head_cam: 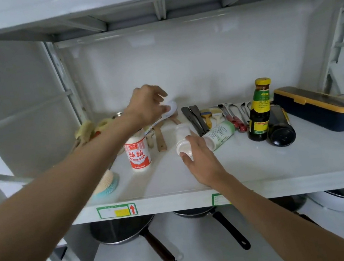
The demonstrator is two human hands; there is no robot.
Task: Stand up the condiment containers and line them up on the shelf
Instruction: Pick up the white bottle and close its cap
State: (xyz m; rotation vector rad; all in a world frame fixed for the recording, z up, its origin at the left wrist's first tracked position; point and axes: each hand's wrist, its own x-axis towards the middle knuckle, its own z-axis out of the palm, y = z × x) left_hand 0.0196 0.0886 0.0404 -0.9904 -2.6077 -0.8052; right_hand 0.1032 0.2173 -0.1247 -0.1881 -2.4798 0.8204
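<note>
A white bottle with a red label (137, 152) stands upright on the white shelf (262, 168). My left hand (148, 106) is above and behind it, fingers closed on a white tilted container (169, 111). My right hand (201, 159) grips the base of a plain white bottle (182, 136) that lies on its side. Beside it lies a white bottle with a green label (220, 133). A dark sauce bottle with a yellow cap (259, 112) stands upright, and a dark bottle (279, 126) lies on its side next to it.
Wooden spatulas (160, 138), brushes, knives and spoons (231, 114) lie at the back of the shelf. A navy and yellow box (318, 107) sits at the right. A scrub brush (106, 182) rests at the left front edge. Pans (123, 230) fill the shelf below.
</note>
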